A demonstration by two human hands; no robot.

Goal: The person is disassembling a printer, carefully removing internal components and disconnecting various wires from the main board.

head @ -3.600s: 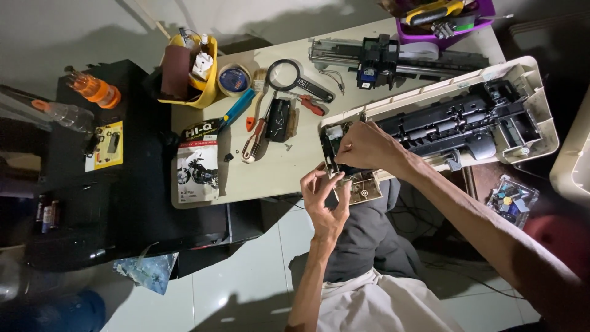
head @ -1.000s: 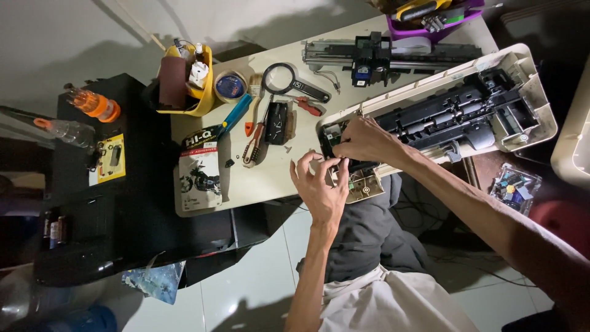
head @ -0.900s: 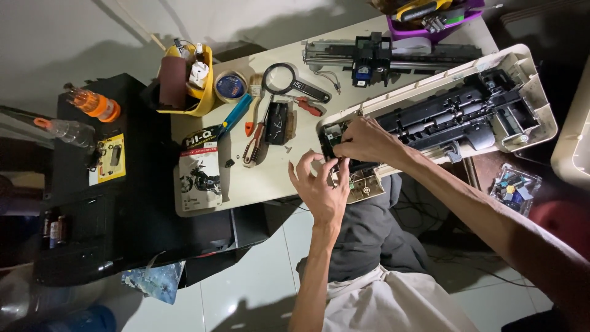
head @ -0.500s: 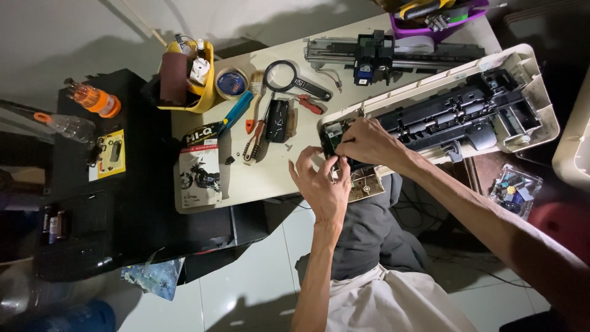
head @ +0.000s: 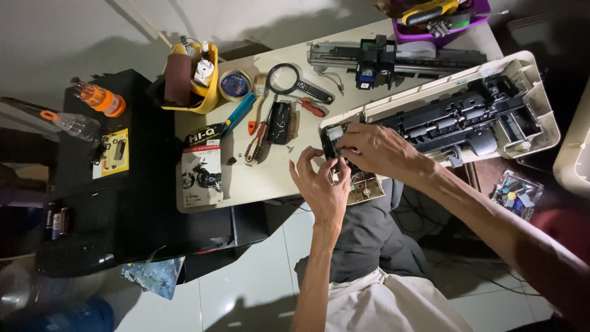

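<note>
hands (head: 344, 166) at opened printer (head: 455, 117), cluttered table (head: 264, 178)

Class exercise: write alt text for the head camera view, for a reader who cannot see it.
Seen from above, a person's left hand and right hand work at the near end of an opened printer on a cluttered table, with a magnifying glass and hand tools lying nearby.

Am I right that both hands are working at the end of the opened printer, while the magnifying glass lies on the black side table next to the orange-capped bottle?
Not quite. The head view shows the magnifying glass on the light table, beside the tape roll, not on the black side table. The rest holds: the left hand and right hand are at the end of the opened printer.
</note>
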